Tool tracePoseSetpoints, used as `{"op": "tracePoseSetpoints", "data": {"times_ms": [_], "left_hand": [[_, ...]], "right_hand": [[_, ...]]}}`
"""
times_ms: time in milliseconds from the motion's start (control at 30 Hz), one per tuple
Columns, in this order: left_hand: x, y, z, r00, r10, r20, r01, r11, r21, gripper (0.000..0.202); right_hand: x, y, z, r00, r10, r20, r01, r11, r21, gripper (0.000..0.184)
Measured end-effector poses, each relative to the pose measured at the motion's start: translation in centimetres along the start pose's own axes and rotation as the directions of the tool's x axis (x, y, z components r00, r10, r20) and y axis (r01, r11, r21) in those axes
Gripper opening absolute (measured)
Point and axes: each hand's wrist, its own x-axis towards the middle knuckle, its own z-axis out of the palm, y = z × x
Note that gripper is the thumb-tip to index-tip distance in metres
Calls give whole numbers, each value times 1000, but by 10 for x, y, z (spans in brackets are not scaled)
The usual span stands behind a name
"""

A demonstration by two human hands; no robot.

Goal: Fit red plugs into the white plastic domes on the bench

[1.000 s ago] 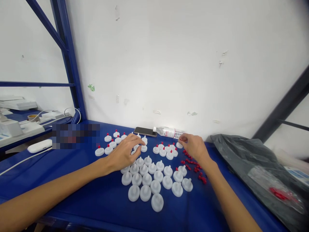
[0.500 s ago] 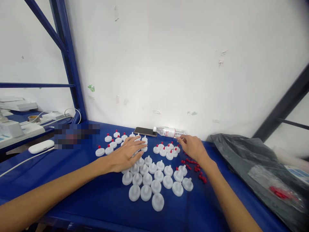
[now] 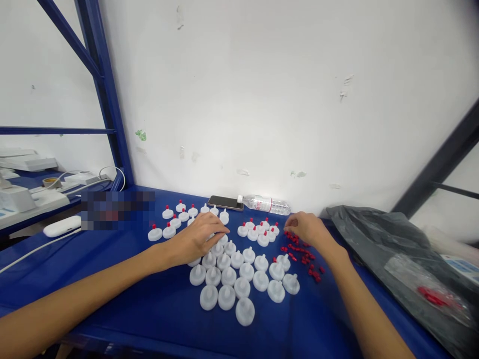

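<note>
My left hand (image 3: 200, 235) is over the white round nozzle caps (image 3: 228, 276), its fingers drawn together toward the thumb. A white cap shows just under its fingertips, but whether it is gripped is hidden. At the right, my right hand (image 3: 305, 228) has its fingers curled into a pinch at the upper end of a pile of small red tips (image 3: 299, 249). What lies between those fingertips cannot be made out. Between the hands stands a group of white caps fitted with red tips (image 3: 263, 239). Another red-tipped group (image 3: 169, 230) stands beyond the left forearm.
A phone (image 3: 225, 202) and a clear plastic bottle (image 3: 266, 204) lie along the wall. On the right is a dark grey plastic bag (image 3: 359, 239) with a clear bag of red pieces (image 3: 434, 296) on it. A white device (image 3: 62, 227) with a cable sits left on the blue table (image 3: 149, 309).
My left hand's spread fingers have drawn together above the white caps. My right hand has moved slightly right and down, from beside the bottle to the red tips.
</note>
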Motion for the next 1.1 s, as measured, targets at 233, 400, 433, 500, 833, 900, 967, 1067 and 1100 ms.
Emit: {"op": "tracePoseSetpoints", "data": {"times_ms": [233, 400, 433, 500, 833, 900, 967, 1067, 1100], "left_hand": [[1, -4, 3, 1000, -26, -16, 26, 1000, -4, 20], [2, 0, -3, 998, -42, -50, 40, 999, -25, 21], [2, 1, -4, 997, -54, -60, 52, 998, -34, 21], [2, 3, -5, 990, -115, -86, 108, 991, -81, 20], [4, 6, -6, 980, -106, -167, 69, 974, -215, 17], [4, 5, -5, 984, -51, -169, 15, 979, -205, 17], [4, 4, -5, 984, -28, -175, -7, 980, -198, 17], [4, 4, -5, 983, -21, -185, -13, 983, -181, 19], [4, 5, -5, 983, -20, -183, -13, 984, -179, 19]], "right_hand": [[0, 0, 6, 999, -36, 3, 36, 999, 33, 12], [-5, -7, -7, 997, -8, -80, 12, 999, 45, 12], [-6, -9, -10, 995, -1, -102, 6, 998, 54, 13], [-7, -15, -13, 990, 7, -139, 4, 997, 81, 13], [-7, -34, -13, 956, -87, -279, 137, 977, 165, 19], [-9, -40, -14, 943, -136, -305, 192, 968, 161, 18], [-14, -49, -14, 926, -199, -319, 258, 954, 154, 18], [-23, -71, -12, 863, -330, -384, 411, 899, 150, 16], [-28, -80, -11, 833, -370, -412, 468, 867, 169, 14]]}}
